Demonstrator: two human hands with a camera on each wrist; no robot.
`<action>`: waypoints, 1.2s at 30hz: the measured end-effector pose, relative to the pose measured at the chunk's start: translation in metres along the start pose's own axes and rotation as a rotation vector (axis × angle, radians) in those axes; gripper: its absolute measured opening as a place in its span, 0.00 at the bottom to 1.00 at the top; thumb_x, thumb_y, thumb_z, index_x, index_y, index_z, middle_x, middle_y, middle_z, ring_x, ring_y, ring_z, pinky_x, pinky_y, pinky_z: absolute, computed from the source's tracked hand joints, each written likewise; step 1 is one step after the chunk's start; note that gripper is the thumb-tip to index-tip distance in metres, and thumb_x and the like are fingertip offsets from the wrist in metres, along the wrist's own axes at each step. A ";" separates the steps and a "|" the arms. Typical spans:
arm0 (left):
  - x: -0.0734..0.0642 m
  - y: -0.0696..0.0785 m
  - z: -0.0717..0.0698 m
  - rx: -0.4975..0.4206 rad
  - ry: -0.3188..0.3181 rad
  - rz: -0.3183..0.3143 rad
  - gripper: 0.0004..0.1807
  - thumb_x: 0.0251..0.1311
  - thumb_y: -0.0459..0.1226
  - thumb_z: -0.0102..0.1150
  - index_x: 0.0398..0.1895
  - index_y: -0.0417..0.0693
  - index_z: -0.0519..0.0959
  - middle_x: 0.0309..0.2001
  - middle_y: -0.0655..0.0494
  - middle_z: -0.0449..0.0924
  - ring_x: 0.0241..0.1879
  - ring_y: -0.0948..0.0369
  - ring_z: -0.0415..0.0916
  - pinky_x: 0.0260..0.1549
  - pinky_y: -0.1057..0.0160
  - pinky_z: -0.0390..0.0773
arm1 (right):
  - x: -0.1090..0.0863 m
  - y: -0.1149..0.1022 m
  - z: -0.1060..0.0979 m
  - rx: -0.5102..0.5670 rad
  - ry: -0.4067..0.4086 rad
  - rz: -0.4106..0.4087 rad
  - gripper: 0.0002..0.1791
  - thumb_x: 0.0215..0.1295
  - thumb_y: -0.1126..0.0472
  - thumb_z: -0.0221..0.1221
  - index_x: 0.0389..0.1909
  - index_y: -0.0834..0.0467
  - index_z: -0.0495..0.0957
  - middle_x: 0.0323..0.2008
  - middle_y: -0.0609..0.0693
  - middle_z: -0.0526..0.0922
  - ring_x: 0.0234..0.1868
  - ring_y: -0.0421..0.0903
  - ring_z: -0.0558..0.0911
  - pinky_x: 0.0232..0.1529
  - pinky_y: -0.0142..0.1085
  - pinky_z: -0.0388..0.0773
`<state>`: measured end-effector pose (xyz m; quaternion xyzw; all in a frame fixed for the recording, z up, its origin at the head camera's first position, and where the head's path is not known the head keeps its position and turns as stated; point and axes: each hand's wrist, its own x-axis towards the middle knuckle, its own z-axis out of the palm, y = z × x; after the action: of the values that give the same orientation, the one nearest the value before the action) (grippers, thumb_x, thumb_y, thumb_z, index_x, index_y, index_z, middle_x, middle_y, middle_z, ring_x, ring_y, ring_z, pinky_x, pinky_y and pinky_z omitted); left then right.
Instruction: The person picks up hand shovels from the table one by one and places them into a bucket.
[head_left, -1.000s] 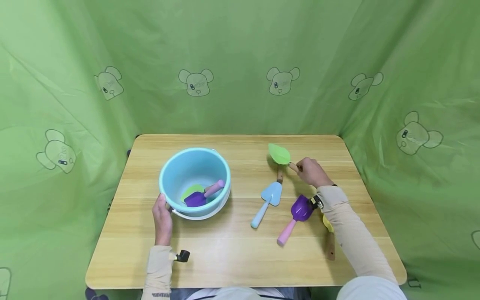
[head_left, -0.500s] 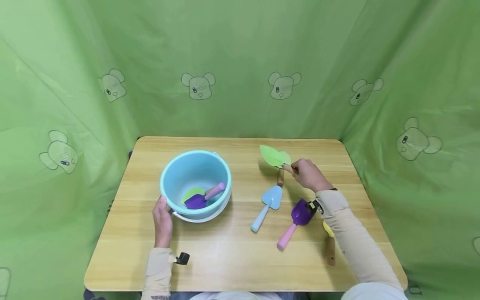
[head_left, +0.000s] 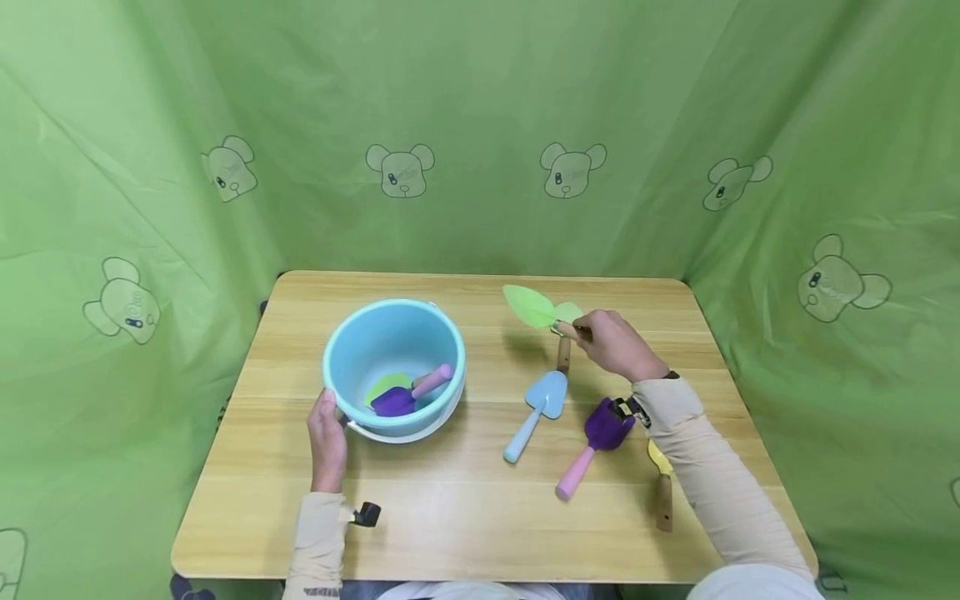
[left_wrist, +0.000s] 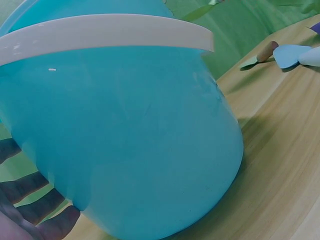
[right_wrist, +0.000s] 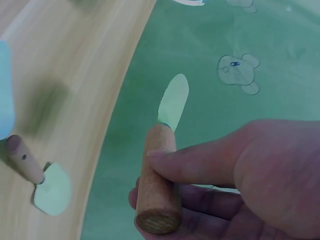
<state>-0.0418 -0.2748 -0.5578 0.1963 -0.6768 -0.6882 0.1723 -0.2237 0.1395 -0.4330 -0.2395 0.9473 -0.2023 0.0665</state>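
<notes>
A small hand trowel (head_left: pixel 529 306) with a green leaf-shaped blade and wooden handle is held above the table by my right hand (head_left: pixel 618 343). In the right wrist view, thumb and fingers wrap its wooden handle (right_wrist: pixel 159 185). My left hand (head_left: pixel 327 442) rests against the left side of a light blue bucket (head_left: pixel 397 427), its extended fingers touching the wall near the rim. Inside the bucket lie a purple shovel (head_left: pixel 393 401) with a pink handle and a green-bladed tool (head_left: pixel 388 383), partly covered.
On the wooden table (head_left: pixel 450 525) lie a blue trowel (head_left: pixel 547 393), a purple shovel (head_left: pixel 606 427) with a pink handle, and a yellow tool (head_left: pixel 663 492) partly under the right forearm. A green wooden-handled tool (head_left: pixel 564 354) lies behind the blue trowel. Green curtains (head_left: pixel 480 225) surround the table.
My right hand has carried the green leaf-shaped trowel leftward, uncovering more of the green tool lying beneath it. The left hand and bucket stay in place.
</notes>
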 end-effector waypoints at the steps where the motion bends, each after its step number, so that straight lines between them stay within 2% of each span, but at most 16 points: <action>1: 0.000 0.000 0.000 0.000 -0.001 0.000 0.30 0.81 0.54 0.33 0.73 0.50 0.73 0.70 0.43 0.75 0.68 0.49 0.73 0.68 0.48 0.74 | 0.000 -0.002 -0.001 0.001 0.001 -0.007 0.17 0.75 0.60 0.61 0.22 0.59 0.80 0.17 0.48 0.70 0.20 0.43 0.70 0.24 0.35 0.70; 4: 0.000 0.000 0.000 0.002 0.004 0.002 0.30 0.81 0.54 0.33 0.72 0.50 0.73 0.69 0.43 0.76 0.66 0.51 0.75 0.65 0.54 0.76 | -0.001 -0.010 -0.005 0.007 0.004 -0.035 0.21 0.76 0.56 0.59 0.20 0.57 0.77 0.16 0.47 0.65 0.19 0.42 0.66 0.22 0.34 0.67; 7: 0.000 0.000 -0.001 0.003 0.009 0.015 0.30 0.81 0.54 0.34 0.71 0.50 0.74 0.68 0.41 0.77 0.64 0.52 0.77 0.62 0.61 0.78 | -0.001 -0.018 -0.009 0.009 0.009 -0.069 0.23 0.77 0.54 0.59 0.18 0.57 0.76 0.16 0.47 0.64 0.19 0.42 0.65 0.23 0.34 0.67; 11: 0.000 0.002 -0.001 0.007 0.017 0.030 0.30 0.81 0.53 0.33 0.70 0.48 0.75 0.66 0.38 0.77 0.62 0.52 0.78 0.58 0.67 0.79 | -0.001 -0.029 -0.014 0.001 0.015 -0.104 0.16 0.74 0.61 0.62 0.22 0.57 0.81 0.19 0.49 0.72 0.20 0.43 0.70 0.25 0.35 0.71; 16: 0.002 0.001 0.000 -0.004 0.007 0.024 0.30 0.81 0.53 0.34 0.70 0.46 0.75 0.67 0.39 0.76 0.65 0.48 0.75 0.61 0.62 0.78 | -0.001 -0.041 -0.020 0.003 -0.007 -0.110 0.15 0.70 0.68 0.62 0.21 0.58 0.78 0.19 0.51 0.73 0.21 0.43 0.71 0.25 0.36 0.72; 20: 0.003 -0.001 0.000 -0.012 0.002 0.021 0.29 0.81 0.52 0.34 0.71 0.48 0.74 0.69 0.40 0.76 0.67 0.46 0.73 0.63 0.56 0.75 | -0.001 -0.050 -0.024 0.022 -0.033 -0.112 0.11 0.68 0.71 0.62 0.25 0.59 0.81 0.21 0.51 0.76 0.22 0.43 0.72 0.25 0.35 0.73; 25: 0.004 -0.003 0.000 -0.011 0.008 0.031 0.29 0.81 0.52 0.34 0.70 0.48 0.76 0.67 0.40 0.77 0.64 0.47 0.76 0.61 0.61 0.79 | 0.000 -0.058 -0.028 0.024 -0.037 -0.154 0.09 0.68 0.71 0.63 0.28 0.59 0.83 0.23 0.52 0.79 0.22 0.43 0.73 0.25 0.35 0.74; 29: 0.004 -0.003 -0.001 -0.017 0.008 0.044 0.28 0.82 0.50 0.34 0.69 0.46 0.76 0.65 0.38 0.78 0.62 0.50 0.78 0.58 0.66 0.81 | 0.002 -0.063 -0.031 0.018 -0.034 -0.167 0.10 0.68 0.71 0.63 0.26 0.57 0.82 0.23 0.51 0.79 0.23 0.43 0.73 0.26 0.35 0.74; 33: 0.005 -0.002 -0.001 -0.018 0.005 0.050 0.28 0.81 0.50 0.35 0.70 0.46 0.76 0.66 0.38 0.78 0.61 0.51 0.79 0.58 0.66 0.81 | 0.004 -0.069 -0.034 0.000 -0.037 -0.179 0.13 0.68 0.70 0.63 0.23 0.57 0.79 0.22 0.52 0.76 0.24 0.44 0.72 0.27 0.36 0.73; 36: 0.005 -0.001 -0.001 -0.020 0.003 0.049 0.28 0.81 0.50 0.35 0.69 0.46 0.76 0.65 0.39 0.78 0.61 0.51 0.79 0.59 0.66 0.80 | 0.005 -0.074 -0.036 0.002 -0.041 -0.177 0.08 0.68 0.70 0.63 0.29 0.58 0.84 0.24 0.52 0.79 0.24 0.43 0.73 0.28 0.36 0.74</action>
<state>-0.0451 -0.2780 -0.5592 0.1790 -0.6743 -0.6902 0.1921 -0.2044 0.0899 -0.3697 -0.3262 0.9207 -0.2033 0.0679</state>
